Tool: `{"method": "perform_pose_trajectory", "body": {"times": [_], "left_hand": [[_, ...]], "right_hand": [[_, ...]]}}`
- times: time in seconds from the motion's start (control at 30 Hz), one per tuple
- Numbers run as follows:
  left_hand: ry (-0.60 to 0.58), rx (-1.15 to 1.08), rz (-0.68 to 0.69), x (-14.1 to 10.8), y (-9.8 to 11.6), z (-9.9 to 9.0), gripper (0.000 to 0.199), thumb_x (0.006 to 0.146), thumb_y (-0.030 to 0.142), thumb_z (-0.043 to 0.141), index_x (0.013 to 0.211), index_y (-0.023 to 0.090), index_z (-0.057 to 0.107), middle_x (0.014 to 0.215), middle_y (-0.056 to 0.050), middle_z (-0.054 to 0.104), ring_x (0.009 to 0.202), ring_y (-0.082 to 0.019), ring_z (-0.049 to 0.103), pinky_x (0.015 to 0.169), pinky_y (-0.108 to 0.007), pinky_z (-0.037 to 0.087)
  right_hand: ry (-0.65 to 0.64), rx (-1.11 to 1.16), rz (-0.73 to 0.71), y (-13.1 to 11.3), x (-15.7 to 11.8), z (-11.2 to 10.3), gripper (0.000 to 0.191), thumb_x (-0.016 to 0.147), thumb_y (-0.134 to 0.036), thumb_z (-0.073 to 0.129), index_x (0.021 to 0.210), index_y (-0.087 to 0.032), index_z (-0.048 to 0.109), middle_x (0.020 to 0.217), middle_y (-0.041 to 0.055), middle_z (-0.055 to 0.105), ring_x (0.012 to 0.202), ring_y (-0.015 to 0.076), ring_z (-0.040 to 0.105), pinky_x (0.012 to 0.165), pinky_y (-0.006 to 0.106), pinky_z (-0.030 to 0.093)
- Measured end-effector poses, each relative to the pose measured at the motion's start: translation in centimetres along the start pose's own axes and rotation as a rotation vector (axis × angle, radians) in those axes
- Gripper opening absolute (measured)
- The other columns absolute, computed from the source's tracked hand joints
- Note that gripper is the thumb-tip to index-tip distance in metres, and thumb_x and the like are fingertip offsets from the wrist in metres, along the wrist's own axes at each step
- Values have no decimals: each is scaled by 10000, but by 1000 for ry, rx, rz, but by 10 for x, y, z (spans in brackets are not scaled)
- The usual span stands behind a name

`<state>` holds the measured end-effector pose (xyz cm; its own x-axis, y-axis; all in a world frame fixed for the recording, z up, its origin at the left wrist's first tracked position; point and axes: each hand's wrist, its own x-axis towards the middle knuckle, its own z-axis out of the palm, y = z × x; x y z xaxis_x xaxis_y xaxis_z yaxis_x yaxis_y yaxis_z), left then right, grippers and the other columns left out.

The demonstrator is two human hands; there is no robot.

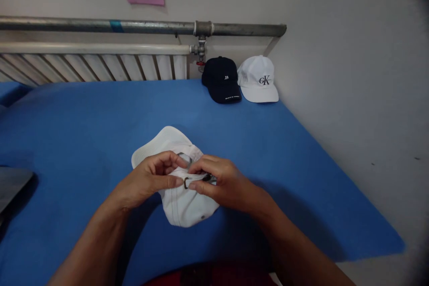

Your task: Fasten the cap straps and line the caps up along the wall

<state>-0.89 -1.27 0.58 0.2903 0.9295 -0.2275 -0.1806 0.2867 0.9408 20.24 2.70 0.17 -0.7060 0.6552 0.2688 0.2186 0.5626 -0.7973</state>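
Observation:
A white baseball cap [189, 208] is between my hands over the blue surface, its brim [161, 143] pointing away to the upper left. Its back strap [197, 178] and a small metal buckle [185, 183] face me. My left hand [150, 176] pinches the cap beside the buckle, thumb against the buckle's left side. With thumb and fingers, my right hand [223, 181] grips the strap just right of the buckle. Part of the strap and the cap's opening is hidden behind my fingers.
A black cap [221, 80] and another white cap [258, 80] sit at the back right of the blue-covered table [100, 120]. Behind stand a radiator [127, 67] and a metal pipe [150, 27]. A grey flat object [13, 187] lies at the left edge. A wall rises on the right.

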Motion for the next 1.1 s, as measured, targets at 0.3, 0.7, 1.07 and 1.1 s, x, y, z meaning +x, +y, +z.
{"method": "perform_pose_trajectory", "body": {"times": [0.3, 0.7, 1.07, 1.1], "left_hand": [[30, 641, 294, -4, 5, 4, 153, 802, 286, 737, 932, 215, 699, 1042, -49, 662, 1000, -201, 595, 887, -295, 444], [-94, 641, 79, -8, 4, 5, 214, 880, 365, 634, 773, 180, 640, 680, 25, 546, 620, -110, 467, 551, -212, 351], [-125, 587, 10, -14, 12, 6, 213, 854, 390, 665, 842, 179, 644, 748, 17, 563, 671, -112, 478, 582, -217, 377], [-121, 592, 12, -15, 12, 6, 229, 859, 396, 655, 806, 175, 635, 727, 18, 555, 658, -111, 472, 573, -217, 370]], "right_hand": [[45, -158, -21, -3, -1, -1, 66, 826, -127, 684, 869, -170, 658, 816, 12, 659, 754, 142, 600, 707, 265, 452], [-2, 2, -7, -3, -3, -12, 37, 854, -206, 686, 865, -177, 665, 809, -8, 642, 731, 116, 574, 686, 231, 439], [-63, 336, 242, -9, -4, -26, 88, 812, -265, 697, 782, -182, 691, 751, -21, 645, 705, 110, 563, 645, 212, 423], [-54, 344, 235, -9, -3, -24, 85, 812, -260, 694, 778, -183, 690, 753, -23, 646, 705, 109, 562, 647, 212, 421]]}}
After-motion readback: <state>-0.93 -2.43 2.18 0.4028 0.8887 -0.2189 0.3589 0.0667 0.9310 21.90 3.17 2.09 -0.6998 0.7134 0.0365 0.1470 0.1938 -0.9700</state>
